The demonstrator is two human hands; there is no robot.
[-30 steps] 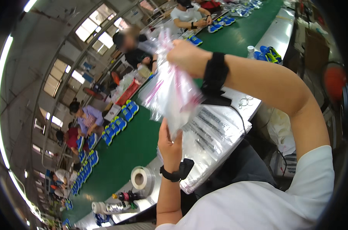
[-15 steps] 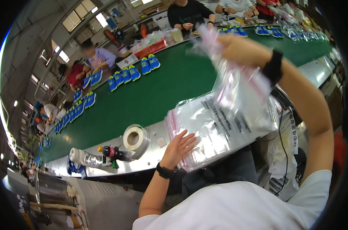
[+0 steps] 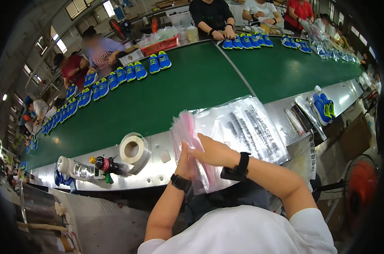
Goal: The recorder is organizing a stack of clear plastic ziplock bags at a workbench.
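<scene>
A stack of clear plastic bags (image 3: 249, 127) with dark print and pink edge strips lies over the metal ledge and the near edge of the green belt. At its left side, my left hand (image 3: 186, 163) is closed on the pink-striped edges, its fingers partly hidden by the plastic. From the other side my right hand (image 3: 215, 151) grips the same bunched edges, close to the left hand. The gathered edges rise between both hands, while the printed part of the stack stretches away to the right.
The green conveyor belt (image 3: 175, 91) carries rows of blue sneakers (image 3: 135, 71); people work along its far side. A tape roll (image 3: 132, 151), a dark bottle (image 3: 107, 165) and a clear white-capped bottle (image 3: 80, 169) lie left on the ledge. Blue shoes (image 3: 323, 109) stand right; a red fan (image 3: 361, 188) is below.
My right hand has come down from the upper right with bags and now meets my left hand at the stack's pink edge. My left hand has closed. The view has shifted somewhat.
</scene>
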